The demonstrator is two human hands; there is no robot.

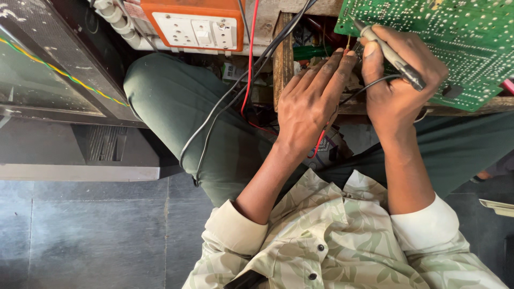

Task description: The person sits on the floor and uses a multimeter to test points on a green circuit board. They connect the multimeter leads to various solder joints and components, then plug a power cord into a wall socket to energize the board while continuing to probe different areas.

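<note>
A single head-worn camera looks steeply down along the person's own chest and lap, close enough that the forearms fill the middle of the frame. It faces toward 12 o'clock, where the bench (484, 106) edge runs. The left hand (313, 101) and right hand (399, 80) sit near 1 o'clock; the floor (96, 235) spreads at 8 o'clock.

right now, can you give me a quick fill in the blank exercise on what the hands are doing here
1. The right hand holds a slim ____ against the circuit board.
2. The circuit board is ____ in colour.
3. The left hand reaches with its fingertips to the board's ____ edge.
4. The socket box above the knee has an ____ casing.

Missing words: probe; green; lower left; orange
</note>
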